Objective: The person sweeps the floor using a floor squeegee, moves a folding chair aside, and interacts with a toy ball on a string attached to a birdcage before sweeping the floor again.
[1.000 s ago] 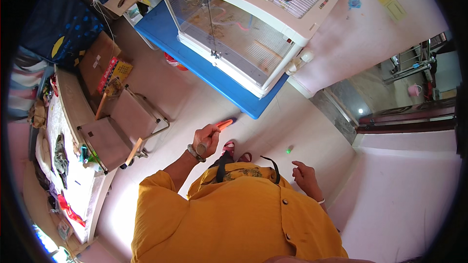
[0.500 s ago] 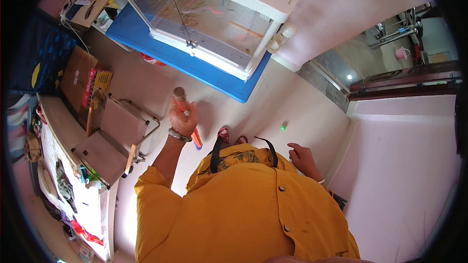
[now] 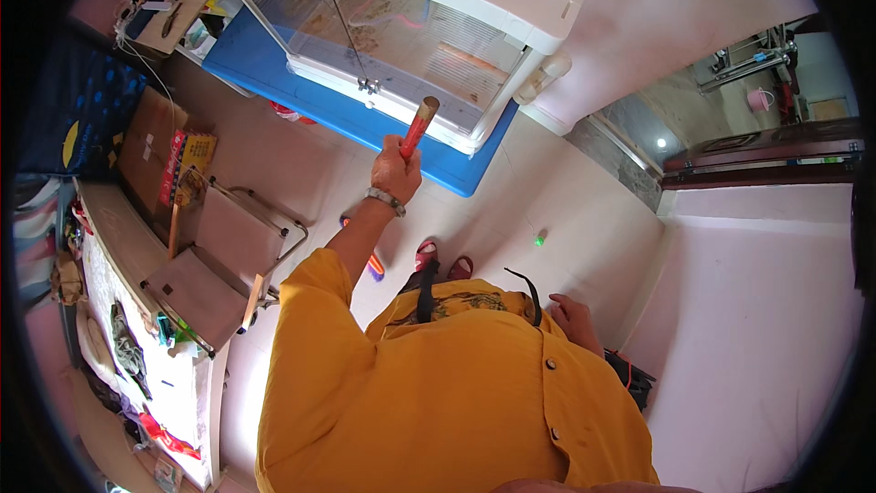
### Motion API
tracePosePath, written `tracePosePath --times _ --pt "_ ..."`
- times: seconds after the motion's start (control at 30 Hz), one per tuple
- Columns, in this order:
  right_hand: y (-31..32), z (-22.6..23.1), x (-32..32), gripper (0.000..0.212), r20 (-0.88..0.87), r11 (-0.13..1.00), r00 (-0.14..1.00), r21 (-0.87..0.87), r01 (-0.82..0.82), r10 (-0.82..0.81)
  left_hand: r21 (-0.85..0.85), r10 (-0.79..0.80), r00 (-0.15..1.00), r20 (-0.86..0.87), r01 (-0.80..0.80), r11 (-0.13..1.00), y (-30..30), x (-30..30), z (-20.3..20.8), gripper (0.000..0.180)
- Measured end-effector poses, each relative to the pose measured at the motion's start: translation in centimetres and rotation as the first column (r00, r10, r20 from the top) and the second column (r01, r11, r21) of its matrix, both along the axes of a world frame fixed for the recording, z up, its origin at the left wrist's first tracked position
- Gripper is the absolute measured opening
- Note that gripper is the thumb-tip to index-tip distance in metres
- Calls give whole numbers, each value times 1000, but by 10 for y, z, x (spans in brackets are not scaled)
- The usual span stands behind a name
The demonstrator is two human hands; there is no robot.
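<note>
My left hand (image 3: 396, 173) is closed round a red stick-like handle (image 3: 418, 131) with a tan round end. It holds this upward in front of a white cage (image 3: 420, 102) with a clear front panel. An orange and purple thing (image 3: 376, 267) lies on the floor past my left forearm, which hides part of it; I cannot make out its kind. Low at my right side is my right hand (image 3: 572, 318), its fingers loosely bent and apart, with nothing visible in them. A small green ball (image 3: 539, 240) rests on the floor nearby, a thin line running toward it.
The cage stands on a blue platform (image 3: 319, 105). On the left are a folding chair (image 3: 239, 236), cardboard boxes (image 3: 151, 141) and a cluttered light table (image 3: 173, 402). A dark wooden door (image 3: 762, 157) and a pale wall (image 3: 766, 292) are on the right.
My left hand has moved forward and to the right with the red handle, up toward the cage. My right hand has drawn slightly back toward my body.
</note>
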State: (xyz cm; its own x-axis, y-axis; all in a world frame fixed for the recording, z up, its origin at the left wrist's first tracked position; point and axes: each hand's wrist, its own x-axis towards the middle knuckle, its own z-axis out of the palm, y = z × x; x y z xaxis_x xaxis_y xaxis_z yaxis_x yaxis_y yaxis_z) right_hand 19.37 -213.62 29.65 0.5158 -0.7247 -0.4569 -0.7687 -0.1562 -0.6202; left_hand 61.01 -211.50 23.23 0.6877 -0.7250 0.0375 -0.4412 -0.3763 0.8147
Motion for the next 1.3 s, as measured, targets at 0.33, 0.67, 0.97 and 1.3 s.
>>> tracePosePath --times 0.33,0.67,0.97,1.3 --pt "5 -1 8 26 -29 997 999 -61 -42 40 214 -144 988 51 130 968 -61 11 -41 28" --pt "20 -31 -8 26 4 997 999 -49 54 -54 18 -21 968 250 17 1000 -19 3 -99 68" --pt "34 -72 -55 27 -23 976 978 63 208 -207 694 -401 862 -311 494 524 117 -50 -152 45" --pt "-30 -145 -143 25 -46 976 979 81 201 -197 730 -425 810 -405 566 383 55 -138 -133 37"
